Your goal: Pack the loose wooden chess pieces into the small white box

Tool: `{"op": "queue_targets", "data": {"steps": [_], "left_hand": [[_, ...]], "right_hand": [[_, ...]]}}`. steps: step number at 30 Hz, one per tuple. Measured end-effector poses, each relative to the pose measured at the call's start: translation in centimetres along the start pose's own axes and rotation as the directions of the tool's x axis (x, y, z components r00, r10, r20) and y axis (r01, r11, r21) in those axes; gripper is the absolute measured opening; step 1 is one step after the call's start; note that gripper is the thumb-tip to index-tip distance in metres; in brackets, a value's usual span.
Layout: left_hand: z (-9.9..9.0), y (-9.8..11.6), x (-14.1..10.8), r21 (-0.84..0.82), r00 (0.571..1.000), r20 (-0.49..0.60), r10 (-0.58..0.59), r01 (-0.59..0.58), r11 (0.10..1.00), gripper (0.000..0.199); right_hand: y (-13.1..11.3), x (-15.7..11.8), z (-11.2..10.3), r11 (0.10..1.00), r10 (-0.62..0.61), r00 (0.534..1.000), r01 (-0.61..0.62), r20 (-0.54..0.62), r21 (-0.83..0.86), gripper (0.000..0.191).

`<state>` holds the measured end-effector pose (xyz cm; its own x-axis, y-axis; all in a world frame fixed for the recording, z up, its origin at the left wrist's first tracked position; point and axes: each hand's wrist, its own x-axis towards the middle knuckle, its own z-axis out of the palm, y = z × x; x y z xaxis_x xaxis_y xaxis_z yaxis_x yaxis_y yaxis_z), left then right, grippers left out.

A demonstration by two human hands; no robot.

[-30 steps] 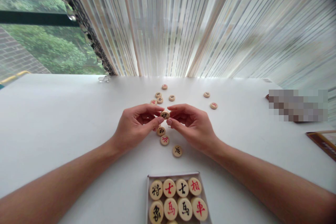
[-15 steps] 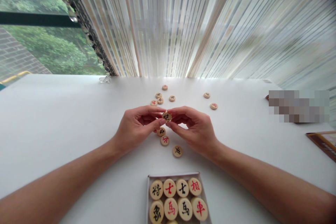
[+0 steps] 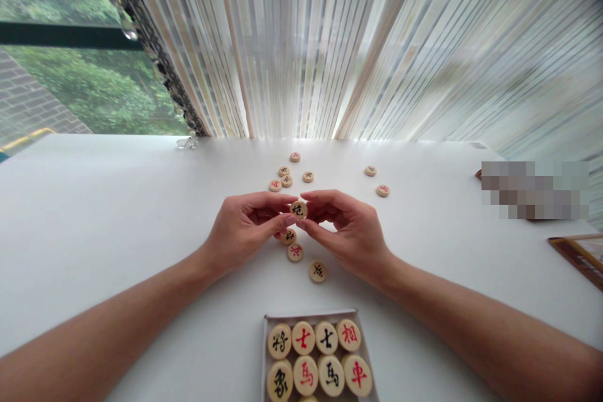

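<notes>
two hands at work here, the left hand (image 3: 247,223) and the right hand (image 3: 351,223), each with a closed grip, thumb and fingers pinching the held disc (image 3: 298,210), black character showing, over the white tabletop (image 3: 117,201); loose discs (image 3: 318,271) lie beyond and nearer, and closest of all sits the open box (image 3: 311,313), red and black characters lined up inside

Both bare forearms slant inward and away from the wearer, over the middle of the worktop (image 3: 141,213). The left hand (image 3: 245,223) and right hand (image 3: 351,223) face each other well short of its far edge, wrists apart, fingers bent. On each, thumb and index finger reach inward, tips slightly parted, the two hands' fingertips nearly meeting.
</notes>
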<state>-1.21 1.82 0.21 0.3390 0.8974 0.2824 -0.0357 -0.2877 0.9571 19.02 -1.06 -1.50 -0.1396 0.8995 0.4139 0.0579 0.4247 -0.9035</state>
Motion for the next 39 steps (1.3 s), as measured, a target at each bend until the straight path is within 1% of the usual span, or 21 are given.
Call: {"op": "queue_targets", "data": {"steps": [4, 8, 14, 18, 22, 24, 28, 30, 32, 35, 37, 39], "left_hand": [[-0.1, 0.0, 0.0, -0.049, 1.000, 0.020, -0.016, 0.017, 0.999, 0.031], [-0.2, 0.1, 0.1, -0.070, 0.999, 0.012, -0.033, 0.033, 0.997, 0.034], [-0.1, 0.4, 0.0, -0.077, 0.999, 0.042, -0.015, 0.019, 0.997, 0.026], [0.0, 0.7, 0.0, -0.046, 0.999, 0.053, -0.004, 0.007, 0.999, 0.019], [0.0, 0.6, -0.1, 0.000, 0.997, 0.070, 0.012, -0.012, 1.000, 0.015], [-0.1, 0.4, -0.2, 0.002, 0.997, 0.076, 0.023, -0.023, 1.000, 0.019], [-0.3, -0.2, -0.4, -0.001, 0.994, 0.110, 0.027, -0.027, 1.000, 0.038], [-0.3, -0.3, -0.5, 0.016, 0.991, 0.132, 0.029, -0.031, 0.999, 0.040], [-0.3, -0.3, -0.5, 0.037, 0.988, 0.148, 0.049, -0.055, 0.998, 0.037], [-0.3, -0.1, -0.5, 0.083, 0.980, 0.169, 0.107, -0.122, 0.989, 0.033], [-0.2, 0.0, -0.6, 0.162, 0.971, 0.177, 0.160, -0.189, 0.968, 0.030], [-0.2, 0.1, -0.7, 0.270, 0.954, 0.191, 0.232, -0.278, 0.922, 0.025]], "right_hand": [[-0.2, 0.1, 0.0, 0.999, -0.021, 1.000, 0.021, 0.005, -0.026, 0.028], [-0.2, 0.2, 0.0, 1.000, 0.023, 1.000, -0.023, -0.003, -0.001, 0.031], [-0.3, 0.3, -0.1, 0.994, 0.078, 0.997, -0.078, -0.002, 0.078, 0.029], [-0.3, 0.3, 0.0, 0.987, 0.108, 0.994, -0.107, 0.001, 0.119, 0.025], [-0.5, 0.3, 0.1, 0.987, 0.125, 0.991, -0.129, 0.048, 0.097, 0.021], [-0.6, 0.4, 0.1, 0.985, 0.140, 0.988, -0.146, 0.068, 0.092, 0.023], [-0.8, 0.5, 0.0, 0.972, 0.184, 0.977, -0.197, 0.105, 0.129, 0.031], [-0.9, 0.6, -0.1, 0.967, 0.203, 0.970, -0.220, 0.132, 0.127, 0.034], [-1.0, 0.6, -0.1, 0.962, 0.225, 0.961, -0.245, 0.160, 0.119, 0.034], [-0.9, 0.4, -0.1, 0.953, 0.254, 0.949, -0.279, 0.189, 0.121, 0.031], [-0.7, 0.4, -0.1, 0.950, 0.266, 0.945, -0.291, 0.190, 0.114, 0.032], [-0.5, 0.3, -0.1, 0.952, 0.273, 0.944, -0.293, 0.186, 0.092, 0.033]]}}
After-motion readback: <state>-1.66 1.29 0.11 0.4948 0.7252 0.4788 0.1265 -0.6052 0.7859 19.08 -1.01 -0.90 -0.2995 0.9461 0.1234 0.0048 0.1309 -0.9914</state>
